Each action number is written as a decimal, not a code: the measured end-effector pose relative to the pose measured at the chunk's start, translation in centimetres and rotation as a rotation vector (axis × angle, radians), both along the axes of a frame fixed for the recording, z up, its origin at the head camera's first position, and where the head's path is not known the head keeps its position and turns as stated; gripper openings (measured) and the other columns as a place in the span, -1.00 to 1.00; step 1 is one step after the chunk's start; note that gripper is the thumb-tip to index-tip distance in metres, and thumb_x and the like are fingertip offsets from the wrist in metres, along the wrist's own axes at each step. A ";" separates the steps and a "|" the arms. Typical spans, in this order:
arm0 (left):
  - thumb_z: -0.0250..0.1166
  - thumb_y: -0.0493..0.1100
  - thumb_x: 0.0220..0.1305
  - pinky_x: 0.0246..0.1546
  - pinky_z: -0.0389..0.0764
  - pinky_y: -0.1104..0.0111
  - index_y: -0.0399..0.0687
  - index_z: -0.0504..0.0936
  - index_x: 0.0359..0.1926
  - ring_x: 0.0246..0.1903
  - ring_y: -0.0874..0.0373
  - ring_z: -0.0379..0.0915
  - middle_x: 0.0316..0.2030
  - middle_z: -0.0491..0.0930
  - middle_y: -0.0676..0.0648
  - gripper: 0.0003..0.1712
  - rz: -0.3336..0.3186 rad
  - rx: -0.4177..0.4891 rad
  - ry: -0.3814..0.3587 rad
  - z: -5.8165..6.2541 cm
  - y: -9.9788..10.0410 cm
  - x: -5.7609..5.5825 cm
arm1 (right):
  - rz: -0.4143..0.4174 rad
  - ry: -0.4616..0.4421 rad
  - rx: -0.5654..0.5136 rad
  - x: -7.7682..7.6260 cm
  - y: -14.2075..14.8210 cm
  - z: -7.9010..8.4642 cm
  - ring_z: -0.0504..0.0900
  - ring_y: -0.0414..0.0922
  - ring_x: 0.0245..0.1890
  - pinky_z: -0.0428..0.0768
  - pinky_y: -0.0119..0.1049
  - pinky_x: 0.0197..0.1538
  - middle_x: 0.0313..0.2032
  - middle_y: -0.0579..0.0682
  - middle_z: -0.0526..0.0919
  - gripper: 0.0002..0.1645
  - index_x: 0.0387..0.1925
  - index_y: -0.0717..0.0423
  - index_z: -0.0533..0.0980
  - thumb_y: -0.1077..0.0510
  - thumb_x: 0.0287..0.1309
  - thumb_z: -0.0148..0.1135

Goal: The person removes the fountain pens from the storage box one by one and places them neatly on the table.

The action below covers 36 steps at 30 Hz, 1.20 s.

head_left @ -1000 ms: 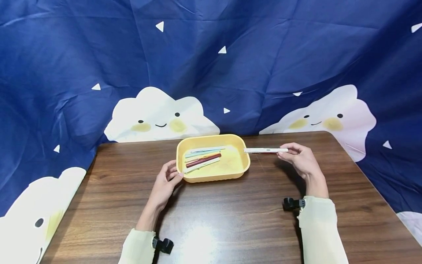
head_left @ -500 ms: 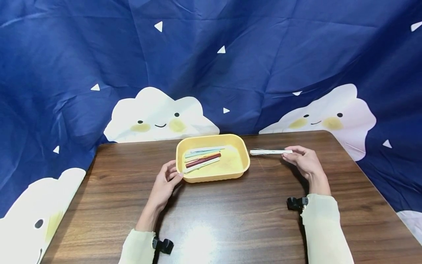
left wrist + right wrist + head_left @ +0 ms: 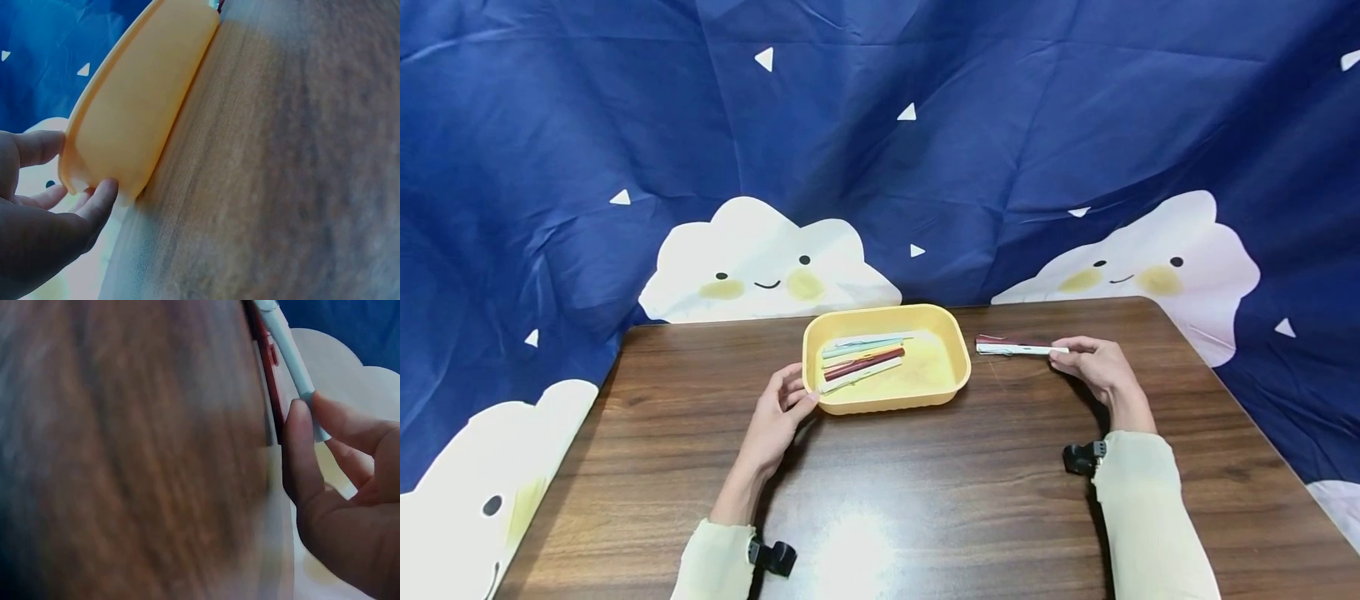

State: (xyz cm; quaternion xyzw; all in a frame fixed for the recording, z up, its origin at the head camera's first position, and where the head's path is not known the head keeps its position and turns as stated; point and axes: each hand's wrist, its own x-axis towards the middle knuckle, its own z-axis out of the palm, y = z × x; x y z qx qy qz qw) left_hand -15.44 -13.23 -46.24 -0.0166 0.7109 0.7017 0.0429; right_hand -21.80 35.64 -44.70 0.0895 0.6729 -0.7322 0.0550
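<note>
A yellow plastic box [image 3: 928, 400] stands on the table with several pens in its left part, among them a dark red pen [image 3: 865, 365] and a whitish pen [image 3: 880, 369]. My left hand [image 3: 777, 414] grips the box's left end, thumb at the near corner; the left wrist view shows its fingers against the box wall [image 3: 137, 94]. To the right of the box, my right hand [image 3: 1097, 369] pinches a pale blue-white pen [image 3: 1015, 349] by its right end between thumb and fingers. Close behind that pen lies another dark red pen [image 3: 1000, 339], also visible in the right wrist view.
The brown wooden table [image 3: 925, 483] has a bright light reflection near its front. A blue cloth [image 3: 955, 167] with white clouds hangs right behind its back edge. Black wrist cameras [image 3: 1081, 458] sit on both pale sleeves.
My right hand has moved right, away from the box, drawing the pale pen clear of the rim and slightly toward me. The dark red pen now shows behind it. The left hand stays put.
</note>
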 end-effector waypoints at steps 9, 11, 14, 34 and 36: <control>0.27 -0.37 0.38 -0.03 0.53 0.50 -0.22 0.26 0.43 0.12 -0.07 0.39 0.21 0.43 -0.31 -0.34 0.009 0.009 0.002 0.0 0.1 -0.1 | -0.011 -0.019 0.343 -0.6 -0.3 -0.2 0.65 -0.40 -0.36 0.65 -0.49 -0.23 -0.35 -0.17 0.66 -0.59 0.08 0.55 0.53 0.36 0.25 0.33; 0.27 -0.37 0.38 -0.03 0.53 0.50 -0.21 0.26 0.43 0.12 -0.07 0.39 0.21 0.43 -0.31 -0.34 0.009 0.012 0.004 0.0 0.1 -0.1 | -0.013 -0.014 0.362 -0.7 -0.5 -0.2 0.65 -0.40 -0.37 0.65 -0.50 -0.23 -0.35 -0.17 0.66 -0.54 0.11 0.59 0.49 0.36 0.25 0.32; 0.27 -0.38 0.38 -0.03 0.53 0.49 -0.21 0.27 0.43 0.12 -0.07 0.39 0.21 0.43 -0.31 -0.34 0.011 0.013 0.005 -0.1 0.1 -0.1 | -0.014 0.001 0.358 -0.8 -0.6 -0.2 0.65 -0.40 -0.38 0.65 -0.50 -0.22 -0.35 -0.18 0.65 -0.49 0.14 0.65 0.43 0.39 0.24 0.32; 0.27 -0.38 0.38 -0.05 0.53 0.50 -0.22 0.27 0.44 0.11 -0.06 0.40 0.20 0.43 -0.33 -0.34 0.012 0.009 0.007 0.0 0.1 0.0 | -0.075 0.036 0.180 -0.2 -0.3 0.0 0.69 -0.35 -0.40 0.66 -0.50 -0.23 -0.38 -0.18 0.67 -0.74 -0.06 0.42 0.62 0.49 0.20 0.29; 0.27 -0.37 0.38 -0.05 0.53 0.49 -0.22 0.27 0.44 0.11 -0.07 0.40 0.20 0.43 -0.33 -0.34 0.010 0.006 0.005 0.0 0.0 0.0 | -0.081 0.048 0.156 -0.1 -0.4 0.1 0.70 -0.34 -0.40 0.66 -0.49 -0.24 -0.38 -0.17 0.67 -0.78 -0.13 0.33 0.66 0.50 0.19 0.30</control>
